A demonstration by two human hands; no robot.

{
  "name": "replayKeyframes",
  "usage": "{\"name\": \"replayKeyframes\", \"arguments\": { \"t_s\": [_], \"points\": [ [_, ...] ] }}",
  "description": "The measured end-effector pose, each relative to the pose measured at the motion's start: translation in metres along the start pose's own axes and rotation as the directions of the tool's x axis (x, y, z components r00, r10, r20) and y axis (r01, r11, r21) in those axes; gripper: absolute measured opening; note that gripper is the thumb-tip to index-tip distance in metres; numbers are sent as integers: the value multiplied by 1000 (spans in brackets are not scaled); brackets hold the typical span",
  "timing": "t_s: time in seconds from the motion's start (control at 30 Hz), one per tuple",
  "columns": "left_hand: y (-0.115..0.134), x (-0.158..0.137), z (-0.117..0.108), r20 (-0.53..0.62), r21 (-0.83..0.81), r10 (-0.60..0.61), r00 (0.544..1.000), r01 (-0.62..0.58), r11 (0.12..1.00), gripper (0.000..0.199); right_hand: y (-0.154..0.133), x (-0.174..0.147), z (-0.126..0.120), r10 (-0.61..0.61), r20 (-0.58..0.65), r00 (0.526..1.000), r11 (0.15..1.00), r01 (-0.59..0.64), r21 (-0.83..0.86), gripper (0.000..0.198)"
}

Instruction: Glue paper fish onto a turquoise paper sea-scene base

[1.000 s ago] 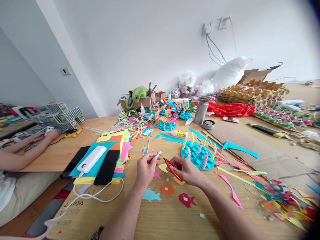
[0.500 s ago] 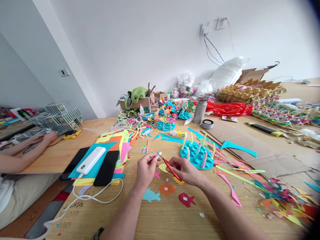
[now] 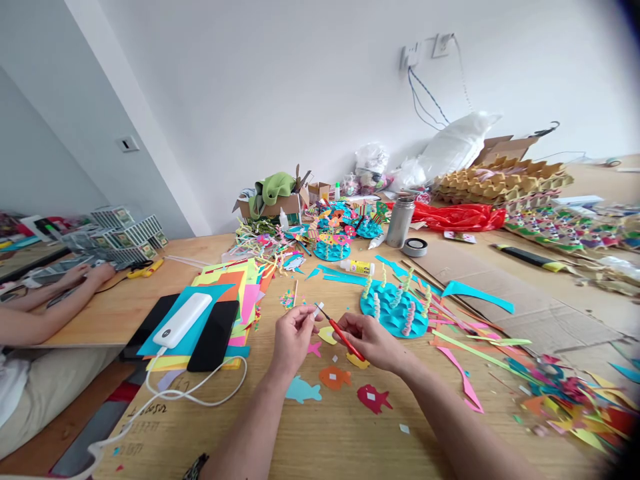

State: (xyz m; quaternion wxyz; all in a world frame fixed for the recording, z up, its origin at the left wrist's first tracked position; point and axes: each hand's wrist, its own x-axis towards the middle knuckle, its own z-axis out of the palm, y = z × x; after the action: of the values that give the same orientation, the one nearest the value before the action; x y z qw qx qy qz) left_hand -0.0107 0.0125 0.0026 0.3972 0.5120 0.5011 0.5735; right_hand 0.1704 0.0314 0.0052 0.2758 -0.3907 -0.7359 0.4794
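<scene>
While left grip (image 3: pixel 294 335) pinches white piece (image 3: pixel 319 308) | right grip (image 3: pixel 369 339) encloses red scissors (image 3: pixel 347 340) | carton (image 3: pixel 289 206) holds green cloth (image 3: pixel 276 187)

White wall (image 3: pixel 260 87), power sockets (image 3: pixel 441 45), wooden table (image 3: pixel 345 450)

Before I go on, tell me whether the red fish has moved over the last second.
No: against the orange fish on the table, the red fish shows no shift either way.

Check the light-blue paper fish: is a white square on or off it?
Off: the light-blue paper fish shows a plain face, whereas the orange paper fish bears a small white square.
</scene>
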Motion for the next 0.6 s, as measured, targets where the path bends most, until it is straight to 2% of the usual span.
{"name": "replayKeyframes", "arguments": {
  "t_s": [0.17, 0.6],
  "points": [
    [1, 0, 0, -4, -7, -3, 1000, 3, 1000, 21, 0, 0, 0, -11, 6, 1000, 999, 11, 34, 42],
    [3, 0, 0, -5, -6, -7, 1000, 7, 1000, 21, 6, 1, -1, -20, -7, 1000, 1000, 20, 0, 40]
  ]
}}
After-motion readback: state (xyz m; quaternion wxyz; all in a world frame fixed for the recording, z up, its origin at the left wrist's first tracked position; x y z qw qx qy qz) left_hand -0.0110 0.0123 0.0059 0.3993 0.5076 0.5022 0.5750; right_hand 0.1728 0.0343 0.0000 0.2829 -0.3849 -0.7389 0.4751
